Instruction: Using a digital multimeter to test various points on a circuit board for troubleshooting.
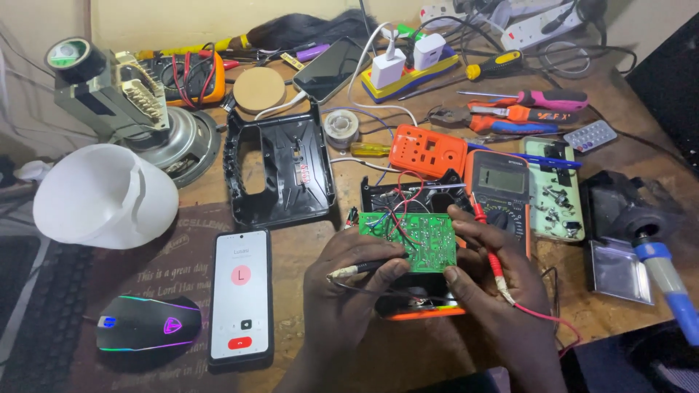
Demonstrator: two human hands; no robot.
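Green circuit board (410, 240) held flat over a black-and-orange housing (419, 302), just beside the orange multimeter (502, 193). Left hand (349, 280) closed around a black test probe (364, 268), tip pressed to the board's near edge. Right hand (491, 266) pinching the board's right edge, thumb under and fingers on top, with a red test probe (499, 275) lying against the back of the hand; whether gripped, cannot tell. Red and black wires looping up from the board toward an open black casing behind it.

Little free room around the board: multimeter touching close on the right, smartphone (241, 295) with lit screen near on the left, empty black shell (279, 171) beyond that. Bare wood only along the near table edge, below the housing.

Housing mostly hidden under both hands. Soldering-iron handle (666, 280) cut off by the right frame edge. Lit computer mouse (149, 324) far left of the board. Board's component detail too small to make out.
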